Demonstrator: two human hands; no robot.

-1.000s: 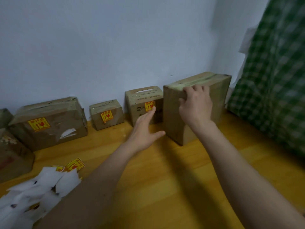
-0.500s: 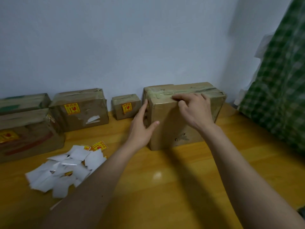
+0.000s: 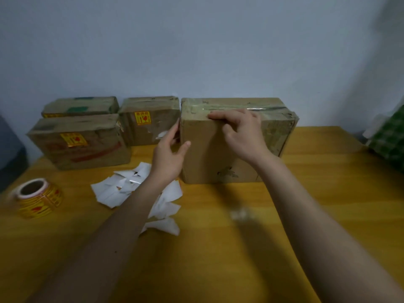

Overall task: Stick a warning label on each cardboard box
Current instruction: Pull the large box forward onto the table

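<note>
A large taped cardboard box [image 3: 207, 162] stands upright at the table's middle, its front face bare of any label. My right hand [image 3: 240, 134] rests over its top front edge with fingers curled on the tape. My left hand [image 3: 170, 154] grips its left side, thumb on the front face. To the left stand three boxes with yellow warning labels: a front one [image 3: 83, 147], one behind it [image 3: 80, 106], and a middle one [image 3: 148, 121]. A roll of yellow warning labels [image 3: 36, 197] lies at the table's left.
White backing papers [image 3: 122, 189] lie scattered on the yellow wooden table [image 3: 218, 248] under my left forearm. A blue-grey wall runs right behind the boxes. Green checked cloth [image 3: 391, 138] hangs at the right edge; a dark object sits at far left.
Both hands have slid the large box leftward along the wall, next to the labelled boxes. The view has swung left, and the label roll has come into sight.
</note>
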